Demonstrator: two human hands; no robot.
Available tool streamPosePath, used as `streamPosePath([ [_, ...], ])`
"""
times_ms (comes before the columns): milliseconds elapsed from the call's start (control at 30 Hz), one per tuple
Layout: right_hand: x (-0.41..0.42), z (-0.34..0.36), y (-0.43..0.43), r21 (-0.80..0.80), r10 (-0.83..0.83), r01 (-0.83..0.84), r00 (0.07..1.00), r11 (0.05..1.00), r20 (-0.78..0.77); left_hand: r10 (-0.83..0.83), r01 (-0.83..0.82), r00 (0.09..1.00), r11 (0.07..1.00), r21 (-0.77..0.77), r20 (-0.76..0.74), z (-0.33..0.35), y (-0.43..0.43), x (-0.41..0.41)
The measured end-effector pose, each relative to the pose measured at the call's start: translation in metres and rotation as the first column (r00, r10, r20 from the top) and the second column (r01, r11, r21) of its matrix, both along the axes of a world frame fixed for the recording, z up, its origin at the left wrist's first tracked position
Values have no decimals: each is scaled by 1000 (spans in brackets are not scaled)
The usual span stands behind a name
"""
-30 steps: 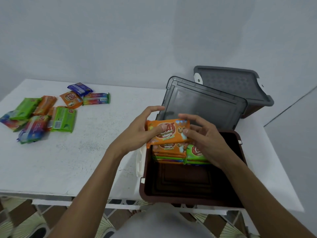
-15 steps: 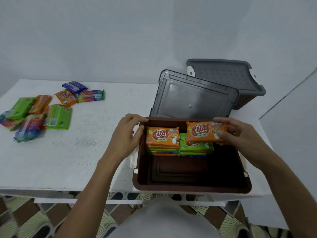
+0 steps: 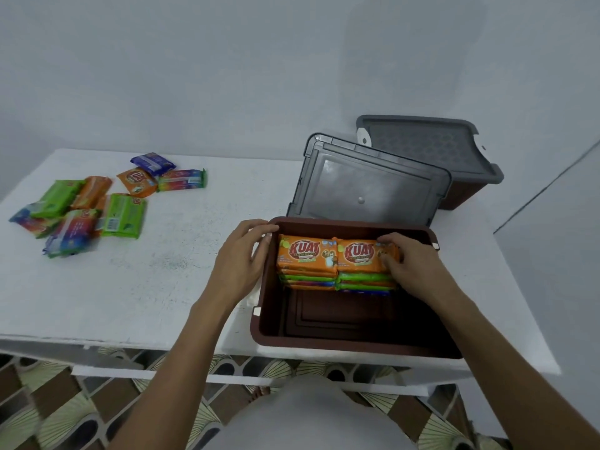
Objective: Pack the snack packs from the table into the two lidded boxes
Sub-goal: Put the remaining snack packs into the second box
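Observation:
An open brown box (image 3: pixel 350 344) sits at the table's front edge. Two stacks of snack packs fill its far half, each topped by an orange pack. My right hand (image 3: pixel 410 267) holds the right orange pack (image 3: pixel 360 256) by its right end, resting it on the right stack. My left hand (image 3: pixel 242 258) grips the box's left rim beside the left orange pack (image 3: pixel 306 254). Several loose packs (image 3: pixel 97 206) in green, orange, blue and rainbow lie on the table's left side.
The box's grey lid (image 3: pixel 367 186) leans up behind it. A second brown box with a grey lid on it (image 3: pixel 425 151) stands at the back right. The white table (image 3: pixel 168 271) ends just right of the boxes. Patterned floor shows below.
My right hand carried an orange pack from the left stack across and lowered it onto the right stack. My left hand let go of the packs and took the box's left rim.

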State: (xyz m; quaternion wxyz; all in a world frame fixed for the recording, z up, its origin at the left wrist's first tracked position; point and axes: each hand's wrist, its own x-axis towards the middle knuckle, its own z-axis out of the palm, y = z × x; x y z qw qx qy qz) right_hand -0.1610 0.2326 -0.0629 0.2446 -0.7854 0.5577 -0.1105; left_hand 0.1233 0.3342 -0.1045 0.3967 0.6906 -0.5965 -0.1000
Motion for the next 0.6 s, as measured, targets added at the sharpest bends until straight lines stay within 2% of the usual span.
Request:
streamPosePath([
  [100, 5, -3, 3, -80, -20, 16, 998, 997, -56, 12, -12, 1000, 1000, 0, -1, -1, 0, -1],
  [300, 4, -6, 9, -100, -17, 12, 998, 995, -53, 26, -26, 1000, 1000, -7, -11, -1, 1, -2],
  [433, 6, -6, 13, -98, -31, 20, 992, 995, -120, 27, -27, 1000, 1000, -12, -11, -2, 2, -2],
  [600, 23, 6, 16, -205, -51, 24, 990, 978, -128, -20, 20, 999, 1000, 19, -33, -2, 5, 2],
])
